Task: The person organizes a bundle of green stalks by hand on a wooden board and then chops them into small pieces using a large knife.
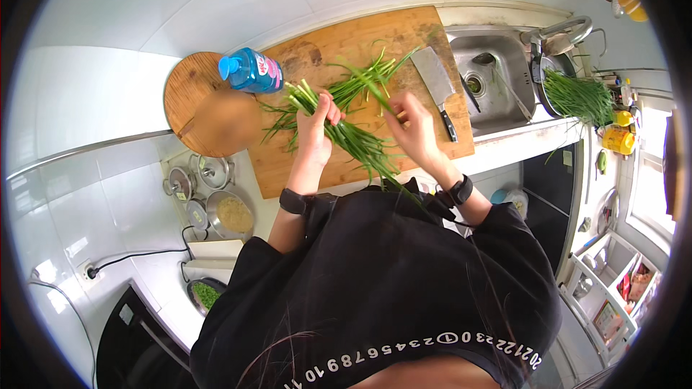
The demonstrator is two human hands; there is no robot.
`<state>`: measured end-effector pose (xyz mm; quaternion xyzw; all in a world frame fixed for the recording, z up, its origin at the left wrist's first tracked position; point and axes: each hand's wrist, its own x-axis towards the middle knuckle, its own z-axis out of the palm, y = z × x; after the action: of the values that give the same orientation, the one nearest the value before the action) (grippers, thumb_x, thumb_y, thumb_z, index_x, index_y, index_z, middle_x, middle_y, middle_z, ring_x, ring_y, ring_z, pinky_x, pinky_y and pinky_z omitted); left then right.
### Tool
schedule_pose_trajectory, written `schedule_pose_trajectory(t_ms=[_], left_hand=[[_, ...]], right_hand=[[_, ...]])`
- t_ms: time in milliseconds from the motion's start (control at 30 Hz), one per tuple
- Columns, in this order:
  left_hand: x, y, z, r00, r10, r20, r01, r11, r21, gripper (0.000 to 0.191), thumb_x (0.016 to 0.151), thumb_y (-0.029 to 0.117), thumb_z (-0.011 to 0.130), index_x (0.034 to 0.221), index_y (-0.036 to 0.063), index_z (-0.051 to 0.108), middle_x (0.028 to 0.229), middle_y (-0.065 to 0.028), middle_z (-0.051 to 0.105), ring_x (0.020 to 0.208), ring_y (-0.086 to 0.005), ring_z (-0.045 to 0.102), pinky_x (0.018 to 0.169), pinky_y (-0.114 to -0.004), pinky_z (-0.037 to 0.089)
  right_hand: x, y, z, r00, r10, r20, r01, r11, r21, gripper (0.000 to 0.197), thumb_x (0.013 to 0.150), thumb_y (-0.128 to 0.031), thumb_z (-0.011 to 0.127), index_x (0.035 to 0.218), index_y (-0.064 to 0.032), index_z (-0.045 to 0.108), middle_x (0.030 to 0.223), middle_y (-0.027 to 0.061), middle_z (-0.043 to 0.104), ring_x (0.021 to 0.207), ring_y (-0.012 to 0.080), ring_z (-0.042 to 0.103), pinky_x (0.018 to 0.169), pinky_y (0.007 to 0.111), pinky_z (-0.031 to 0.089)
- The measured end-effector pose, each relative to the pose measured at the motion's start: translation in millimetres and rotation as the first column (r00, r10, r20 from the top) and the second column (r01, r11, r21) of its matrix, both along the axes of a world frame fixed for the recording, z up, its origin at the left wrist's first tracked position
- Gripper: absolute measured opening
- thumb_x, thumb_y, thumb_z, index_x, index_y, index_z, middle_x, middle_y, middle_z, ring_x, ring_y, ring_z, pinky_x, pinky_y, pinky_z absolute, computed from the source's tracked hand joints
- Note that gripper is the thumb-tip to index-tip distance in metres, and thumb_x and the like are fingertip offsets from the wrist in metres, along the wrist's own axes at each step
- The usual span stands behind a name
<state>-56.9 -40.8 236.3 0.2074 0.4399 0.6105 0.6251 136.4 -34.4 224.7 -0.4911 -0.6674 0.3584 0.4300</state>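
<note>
My left hand point(318, 128) is closed around a bunch of garlic chives point(354, 143); the pale stem ends point up and away, and the green leaves hang back toward my body. To its right, my right hand point(415, 127) pinches a slightly blurred green strand point(373, 86) between thumb and fingers. Beneath both hands lies a large wooden cutting board point(346, 38). More loose chives point(378, 71) lie on it beyond my hands, and others stick out left of my left hand. A cleaver point(434, 75) rests flat near the right edge, its black handle toward me.
A blue pump bottle point(253, 71) stands beside a round wooden board point(189, 73) on the left. Lidded pots point(213, 170) and a metal bowl point(219, 229) sit nearer. Right of the board is a steel sink point(486, 124) holding utensils, then a pan point(543, 78) heaped with chives.
</note>
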Motion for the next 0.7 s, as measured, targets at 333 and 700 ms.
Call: schedule_pose_trajectory(t_ms=[333,700], left_hand=[[20.3,-11.8,36.7,0.985,0.092,-0.148,-0.092,0.996,0.006,0.014,0.079,0.012,0.072,0.083,0.0056,0.060,0.070,0.0018,0.055,0.054,-0.0056,0.046,0.049,-0.021,0.035],[3.1,-30.4,33.4,0.943,0.206,-0.262,-0.179,0.976,0.125,0.007,0.079,0.010,0.065,0.081,0.0065,0.058,0.074,0.0003,0.055,0.065,-0.0086,0.051,0.055,-0.025,0.041]], right_hand=[[-21.8,-39.1,30.3,0.979,0.194,0.068,-0.199,0.977,0.077,0.017,0.076,0.000,0.066,0.091,-0.0037,0.058,0.077,0.0098,0.057,0.065,0.0230,0.060,0.057,0.031,0.048],[-9.9,-44.9,41.6,0.991,0.035,0.131,-0.059,0.981,0.182,0.012,0.078,-0.011,0.068,0.087,-0.0083,0.061,0.081,0.0065,0.061,0.070,0.0258,0.063,0.060,0.034,0.050]])
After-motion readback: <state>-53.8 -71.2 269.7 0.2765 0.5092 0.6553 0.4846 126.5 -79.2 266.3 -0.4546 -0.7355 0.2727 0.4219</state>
